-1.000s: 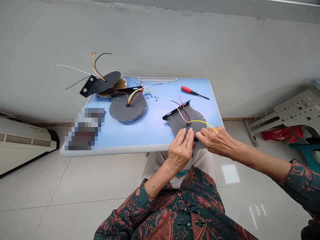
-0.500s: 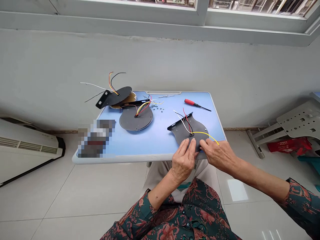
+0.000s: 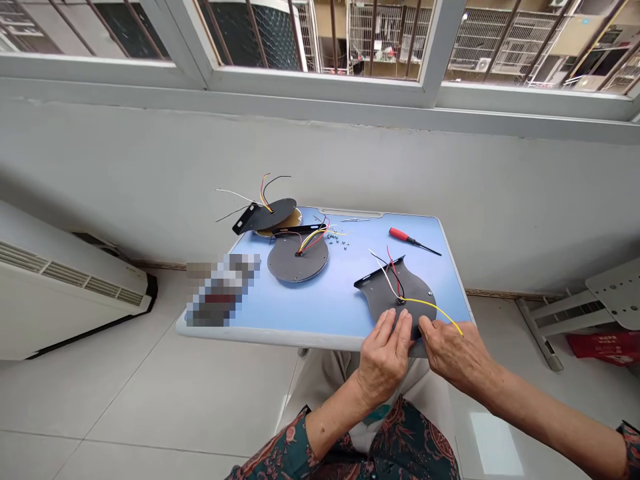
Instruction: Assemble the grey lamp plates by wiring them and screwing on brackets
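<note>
Plate in hand: a dark grey plate [image 3: 383, 303] with a rounded body and a folded, slotted flange lies at the near right of a blue tabletop [image 3: 345, 310], its near edge at the table rim.
Left hand: the left hand [image 3: 384, 360] grasps the plate's near edge, fingers flat on top; its thumb is mostly hidden.
Right hand: the right hand [image 3: 457, 350] is curled just beside it, thumb at the plate's right edge; what its fingers hold, if anything, I cannot tell.
Wires: white, red, black and yellow wires [image 3: 433, 305] rise from the plate's centre; the yellow one arcs right, its tip over the back of the right hand.
Beyond the plate: a red-handled screwdriver [image 3: 405, 237] lies slanted, tip to the right.
Left of the plate: a second wired plate [image 3: 297, 267] lies apart, with small screws [image 3: 336, 239] scattered near it.
Far left corner: a third wired plate [image 3: 273, 215] sits tilted over a tan disc [image 3: 294, 221].
Near left: a pixelated patch [image 3: 220, 300] conceals something.
</note>
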`<state>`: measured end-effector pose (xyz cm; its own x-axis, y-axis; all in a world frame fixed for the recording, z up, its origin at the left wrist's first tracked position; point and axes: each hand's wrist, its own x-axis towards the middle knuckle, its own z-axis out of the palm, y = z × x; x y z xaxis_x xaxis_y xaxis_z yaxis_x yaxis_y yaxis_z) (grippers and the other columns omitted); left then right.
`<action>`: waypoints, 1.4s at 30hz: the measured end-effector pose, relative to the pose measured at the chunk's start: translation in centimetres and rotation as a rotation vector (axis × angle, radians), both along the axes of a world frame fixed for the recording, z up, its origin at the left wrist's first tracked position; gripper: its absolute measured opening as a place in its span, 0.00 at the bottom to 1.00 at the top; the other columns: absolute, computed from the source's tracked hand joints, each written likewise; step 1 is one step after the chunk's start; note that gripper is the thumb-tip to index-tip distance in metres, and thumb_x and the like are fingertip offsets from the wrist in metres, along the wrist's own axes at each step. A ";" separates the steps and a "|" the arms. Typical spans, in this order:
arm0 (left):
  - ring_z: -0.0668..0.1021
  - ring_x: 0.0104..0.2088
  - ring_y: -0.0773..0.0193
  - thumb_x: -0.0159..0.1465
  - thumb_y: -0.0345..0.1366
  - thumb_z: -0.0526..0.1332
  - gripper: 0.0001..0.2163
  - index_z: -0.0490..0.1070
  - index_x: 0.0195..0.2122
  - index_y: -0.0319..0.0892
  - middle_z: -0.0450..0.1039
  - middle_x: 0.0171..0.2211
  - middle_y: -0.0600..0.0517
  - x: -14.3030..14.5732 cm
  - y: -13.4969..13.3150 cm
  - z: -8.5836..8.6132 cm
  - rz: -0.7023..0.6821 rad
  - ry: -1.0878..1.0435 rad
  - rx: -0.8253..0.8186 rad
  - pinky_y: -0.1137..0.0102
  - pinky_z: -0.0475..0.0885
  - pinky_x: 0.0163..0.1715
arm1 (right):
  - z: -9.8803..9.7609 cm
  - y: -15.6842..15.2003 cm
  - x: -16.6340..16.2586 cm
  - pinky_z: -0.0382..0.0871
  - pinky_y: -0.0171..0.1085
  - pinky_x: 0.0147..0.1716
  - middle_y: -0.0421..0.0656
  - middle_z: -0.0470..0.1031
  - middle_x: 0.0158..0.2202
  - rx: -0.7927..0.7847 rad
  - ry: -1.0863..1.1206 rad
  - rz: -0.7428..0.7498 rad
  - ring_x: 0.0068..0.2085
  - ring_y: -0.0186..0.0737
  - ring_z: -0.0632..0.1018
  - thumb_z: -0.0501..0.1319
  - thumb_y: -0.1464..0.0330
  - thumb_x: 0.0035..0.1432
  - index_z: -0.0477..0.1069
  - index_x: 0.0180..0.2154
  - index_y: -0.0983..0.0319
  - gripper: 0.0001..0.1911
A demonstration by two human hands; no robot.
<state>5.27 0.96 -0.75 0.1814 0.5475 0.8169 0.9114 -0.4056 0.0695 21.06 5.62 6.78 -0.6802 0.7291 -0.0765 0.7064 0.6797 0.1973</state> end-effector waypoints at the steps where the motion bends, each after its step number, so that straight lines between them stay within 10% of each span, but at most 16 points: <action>1: 0.82 0.52 0.50 0.72 0.32 0.56 0.15 0.73 0.54 0.25 0.81 0.49 0.38 0.0 0.0 0.1 0.000 0.001 0.005 0.59 0.80 0.54 | 0.3 0.6 0.4 0.41 0.40 0.23 0.45 0.76 0.26 -0.008 0.000 -0.005 0.23 0.38 0.73 0.53 0.76 0.61 0.70 0.31 0.61 0.09; 7: 0.82 0.51 0.50 0.72 0.34 0.58 0.15 0.76 0.50 0.27 0.80 0.51 0.36 -0.5 0.4 0.0 -0.045 0.026 0.029 0.58 0.81 0.53 | 5.0 9.1 1.0 0.44 0.37 0.24 0.43 0.69 0.18 0.069 0.139 -0.286 0.21 0.38 0.68 0.51 0.57 0.68 0.68 0.22 0.58 0.24; 10: 0.82 0.51 0.50 0.71 0.36 0.58 0.15 0.77 0.51 0.28 0.78 0.53 0.36 -0.6 0.6 -0.2 -0.063 0.022 0.028 0.58 0.81 0.53 | 6.2 14.1 -3.5 0.54 0.35 0.25 0.38 0.70 0.20 -0.044 0.415 -0.127 0.23 0.36 0.68 0.53 0.59 0.68 0.70 0.27 0.58 0.19; 17: 0.82 0.50 0.51 0.72 0.37 0.56 0.16 0.78 0.49 0.29 0.78 0.54 0.39 -0.6 0.9 -0.6 -0.056 0.004 0.065 0.61 0.80 0.53 | 2.9 20.3 -16.3 0.62 0.35 0.38 0.45 0.83 0.43 -0.306 0.388 0.161 0.42 0.38 0.78 0.59 0.73 0.62 0.79 0.47 0.59 0.14; 26: 0.83 0.51 0.52 0.71 0.37 0.59 0.15 0.78 0.50 0.30 0.77 0.55 0.38 -0.6 0.9 -0.8 -0.058 0.015 0.052 0.62 0.80 0.54 | 0.3 21.3 -18.1 0.60 0.35 0.36 0.44 0.82 0.38 -0.338 0.426 0.131 0.38 0.37 0.76 0.64 0.74 0.58 0.81 0.38 0.61 0.08; 33: 0.83 0.50 0.52 0.73 0.36 0.57 0.16 0.76 0.51 0.27 0.80 0.51 0.36 -0.8 0.9 -0.5 -0.089 -0.022 0.037 0.60 0.81 0.53 | 3.9 20.5 -14.8 0.70 0.33 0.34 0.49 0.81 0.42 -0.373 0.708 0.020 0.33 0.34 0.78 0.60 0.76 0.55 0.75 0.32 0.66 0.05; 42: 0.78 0.58 0.50 0.72 0.37 0.59 0.22 0.64 0.63 0.31 0.76 0.57 0.36 -2.4 0.2 0.4 -0.245 -0.041 -0.118 0.55 0.77 0.58 | 7.0 10.5 1.1 0.69 0.30 0.20 0.43 0.79 0.32 -0.729 1.441 -0.301 0.28 0.32 0.78 0.71 0.68 0.50 0.70 0.30 0.62 0.10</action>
<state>2.87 1.18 -0.35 0.2884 0.5832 0.7594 0.7822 -0.6009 0.1645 22.14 16.17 13.81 -0.3396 0.9362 0.0905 0.1291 0.1417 -0.9815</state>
